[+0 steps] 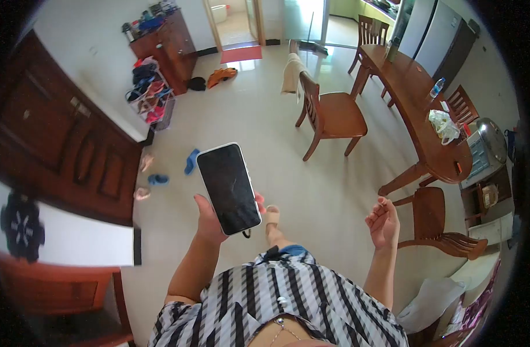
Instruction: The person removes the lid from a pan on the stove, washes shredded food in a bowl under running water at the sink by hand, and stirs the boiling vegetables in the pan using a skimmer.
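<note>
A smartphone [229,188] with a dark screen and light edge rests in my left hand [208,218], screen facing up towards me. My thumb lies along its left side and my fingertips show at its right edge; the palm is hidden behind it. A short dark loop hangs at the phone's lower right corner. My right hand [384,223] is raised at the right with its palm turned up and fingers curled. Nothing shows in that hand, and it touches no object. Behind it stands a wooden chair [429,211].
A long wooden table [401,95] carries a water bottle [437,87] and a plastic bag [444,126]. Another chair [336,114] stands mid-floor, a towel [292,73] beside its back. Blue slippers [158,179] lie near the brown door [62,127]. A shoe rack [152,95] adjoins a cabinet [169,49].
</note>
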{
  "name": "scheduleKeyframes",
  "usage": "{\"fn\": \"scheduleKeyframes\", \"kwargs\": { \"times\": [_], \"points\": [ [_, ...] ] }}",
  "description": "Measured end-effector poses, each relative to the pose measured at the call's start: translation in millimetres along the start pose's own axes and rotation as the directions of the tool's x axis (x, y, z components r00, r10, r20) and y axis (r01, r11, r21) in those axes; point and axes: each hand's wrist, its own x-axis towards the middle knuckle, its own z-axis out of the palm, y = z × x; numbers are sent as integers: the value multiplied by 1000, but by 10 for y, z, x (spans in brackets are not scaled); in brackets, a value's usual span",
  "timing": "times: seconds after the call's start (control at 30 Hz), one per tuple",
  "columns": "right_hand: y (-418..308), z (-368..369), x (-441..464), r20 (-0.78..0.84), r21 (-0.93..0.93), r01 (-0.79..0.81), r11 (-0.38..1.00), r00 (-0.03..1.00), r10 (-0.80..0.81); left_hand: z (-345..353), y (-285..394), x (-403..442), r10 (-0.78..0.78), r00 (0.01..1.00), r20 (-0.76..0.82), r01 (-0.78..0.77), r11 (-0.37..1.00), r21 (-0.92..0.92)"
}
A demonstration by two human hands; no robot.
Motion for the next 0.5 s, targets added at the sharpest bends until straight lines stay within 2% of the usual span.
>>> {"fn": "scheduleKeyframes", "kwargs": {
  "times": [0.07,0.13,0.17,0.23,0.27,0.33,0.37,0.4,0.47,0.5],
  "points": [
    [-7,247,644,-37,-53,49,997,998,-51,-299,81,420,-9,1000,12,9,1000,2],
    [61,891,1438,-28,-139,85,987,996,-89,-597,324,871,-37,996,-87,36,999,-12],
    [102,1287,1807,44,-180,68,981,997,-61,-743,498,1058,-64,989,-135,64,998,-10],
    [148,2148,2493,182,-279,61,958,983,-10,-1047,852,1413,-9,979,-205,24,997,74],
    [142,2470,2453,277,-347,106,932,961,-6,-1028,925,1290,49,974,-223,-24,993,114],
    [272,3187,3106,554,-391,131,911,824,119,-1253,1273,1730,153,878,-453,-81,981,174],
    [248,3594,3388,641,-389,159,907,754,143,-1319,1509,2017,186,832,-522,-116,980,164],
    [211,3925,3663,720,-390,193,900,674,168,-1437,1689,2306,244,833,-497,-159,965,206],
    [272,4322,4243,778,-416,269,868,599,187,-1901,1909,2759,294,810,-508,-173,947,272],
    [495,4120,4274,792,-454,327,829,574,207,-2186,1643,2656,305,790,-532,-228,951,207]
  ]
}}
